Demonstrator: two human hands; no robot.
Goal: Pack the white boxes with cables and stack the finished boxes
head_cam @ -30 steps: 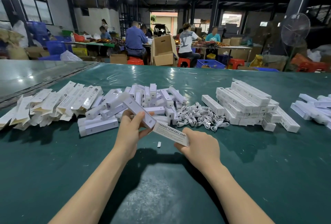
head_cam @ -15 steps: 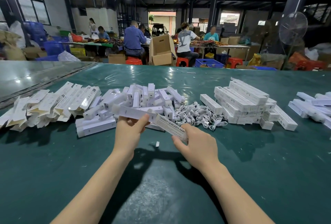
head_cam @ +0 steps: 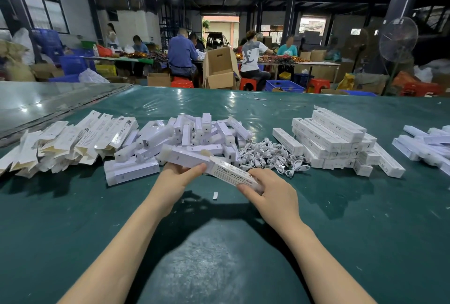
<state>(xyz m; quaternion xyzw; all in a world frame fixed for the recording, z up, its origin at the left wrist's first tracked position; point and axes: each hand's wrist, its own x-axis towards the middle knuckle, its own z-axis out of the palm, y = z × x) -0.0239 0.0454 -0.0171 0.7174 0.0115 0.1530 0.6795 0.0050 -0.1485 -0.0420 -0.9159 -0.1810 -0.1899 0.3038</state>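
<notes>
My right hand [head_cam: 270, 196] grips a long white printed box [head_cam: 233, 174] by its near end. My left hand [head_cam: 177, 177] holds a white lamp insert [head_cam: 187, 155] that enters the box's far open end. Both are held low over the green table [head_cam: 341, 230]. Behind them lies a heap of white lamp inserts [head_cam: 202, 131], a tangle of white cables [head_cam: 272, 155] to its right, and a stack of finished boxes [head_cam: 333, 138] further right.
Flat unfolded box sleeves [head_cam: 73, 140] are spread at the left. More white boxes [head_cam: 426, 143] lie at the far right edge. A small white scrap [head_cam: 215, 195] sits between my hands. People work at tables beyond the far edge.
The insert has tipped from pointing up-left to nearly level and slid further into the box. Both hands have dropped slightly toward the table.
</notes>
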